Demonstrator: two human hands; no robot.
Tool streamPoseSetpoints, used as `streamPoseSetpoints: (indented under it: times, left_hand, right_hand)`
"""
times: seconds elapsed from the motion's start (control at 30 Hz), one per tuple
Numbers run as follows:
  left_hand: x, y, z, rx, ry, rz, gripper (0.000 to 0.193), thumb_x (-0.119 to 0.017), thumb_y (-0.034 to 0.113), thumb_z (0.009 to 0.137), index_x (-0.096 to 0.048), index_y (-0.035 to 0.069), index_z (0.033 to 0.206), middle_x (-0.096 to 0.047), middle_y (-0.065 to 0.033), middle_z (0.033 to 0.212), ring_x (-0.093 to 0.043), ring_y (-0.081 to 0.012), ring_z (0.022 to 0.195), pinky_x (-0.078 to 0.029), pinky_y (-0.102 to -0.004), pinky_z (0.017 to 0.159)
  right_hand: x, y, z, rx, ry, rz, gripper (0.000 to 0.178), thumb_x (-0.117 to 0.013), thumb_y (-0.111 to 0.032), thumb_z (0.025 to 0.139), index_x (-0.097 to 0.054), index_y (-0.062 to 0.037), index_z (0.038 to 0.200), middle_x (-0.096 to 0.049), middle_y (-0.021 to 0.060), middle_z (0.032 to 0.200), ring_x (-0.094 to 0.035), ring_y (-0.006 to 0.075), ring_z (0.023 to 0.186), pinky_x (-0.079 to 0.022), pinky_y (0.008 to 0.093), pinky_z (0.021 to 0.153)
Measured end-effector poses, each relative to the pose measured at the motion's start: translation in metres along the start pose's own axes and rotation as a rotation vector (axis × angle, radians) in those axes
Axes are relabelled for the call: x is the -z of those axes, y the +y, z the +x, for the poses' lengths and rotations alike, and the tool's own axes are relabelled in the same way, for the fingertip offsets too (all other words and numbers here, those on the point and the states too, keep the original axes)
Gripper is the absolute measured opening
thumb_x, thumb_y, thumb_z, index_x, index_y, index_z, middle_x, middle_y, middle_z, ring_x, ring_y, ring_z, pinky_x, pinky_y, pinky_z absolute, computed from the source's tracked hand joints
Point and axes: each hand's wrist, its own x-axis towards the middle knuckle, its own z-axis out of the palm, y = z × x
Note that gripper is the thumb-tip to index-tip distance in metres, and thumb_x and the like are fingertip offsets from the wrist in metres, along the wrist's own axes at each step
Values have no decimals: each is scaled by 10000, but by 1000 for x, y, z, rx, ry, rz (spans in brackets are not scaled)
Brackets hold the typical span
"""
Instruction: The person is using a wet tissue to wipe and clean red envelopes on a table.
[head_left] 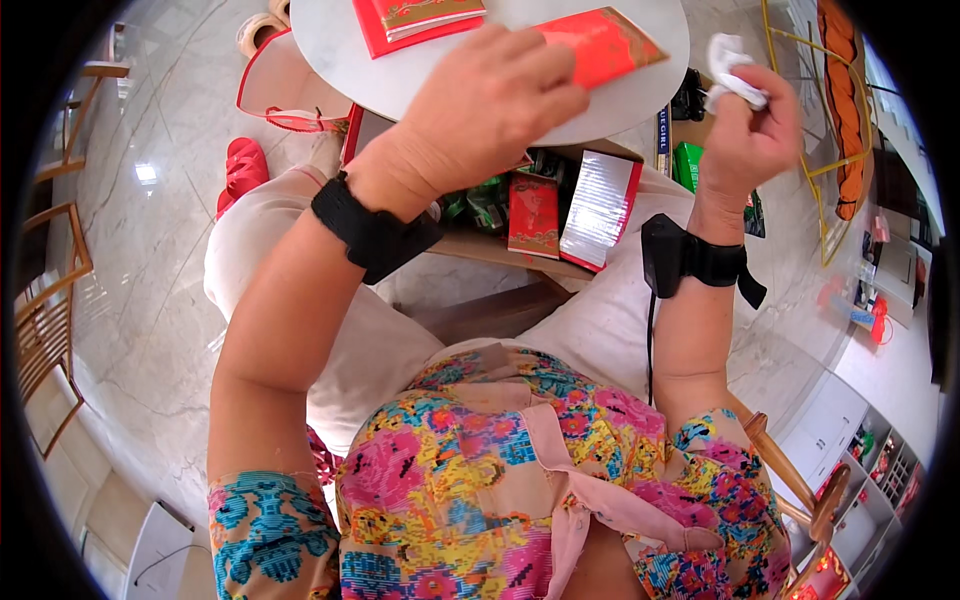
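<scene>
My left hand (490, 105) is above the near part of a round white table (350, 70), its fingers curled over the left end of a red envelope (615, 45) with gold patterning. The fingertips are partly hidden, but the hand looks closed on that end. Farther left on the tabletop lies a stack of red and gold envelopes (420, 22). Off the table's right edge, my right hand (755, 125) is raised and pinches a crumpled white tissue (735, 75). Both wrists wear black straps.
Below the tabletop, an open cardboard box (490, 245) holds a red envelope (533, 215), a silvery-lined red packet (600, 208) and dark green packages. At left stand a red-rimmed bin (290, 80) and a red slipper (242, 172). A yellow metal frame (815, 170) stands right.
</scene>
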Motion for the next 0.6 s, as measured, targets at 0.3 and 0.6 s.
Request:
streamPoseSetpoints:
  times: [0.3, 0.6]
  left_hand:
    - [10, 10, 3, 485, -94, -208, 467, -806, 129, 695, -621, 64, 1120, -610, -101, 923, -595, -321, 947, -482, -399, 863]
    - [7, 5, -6, 454, -211, -87, 563, -807, 248, 729, -605, 65, 1222, -649, -122, 1020, -593, -314, 1056, -444, -432, 950]
  right_hand:
    - [-43, -26, -18, 138, -469, -423, 205, -620, 16, 780, -694, -88, 941, -652, 83, 939, -632, 276, 840, -517, 340, 743]
    - [-52, -30, -25, 301, -618, -412, 215, -662, -35, 822, -711, -59, 1030, -683, 102, 1041, -637, 321, 999, -527, 394, 873]
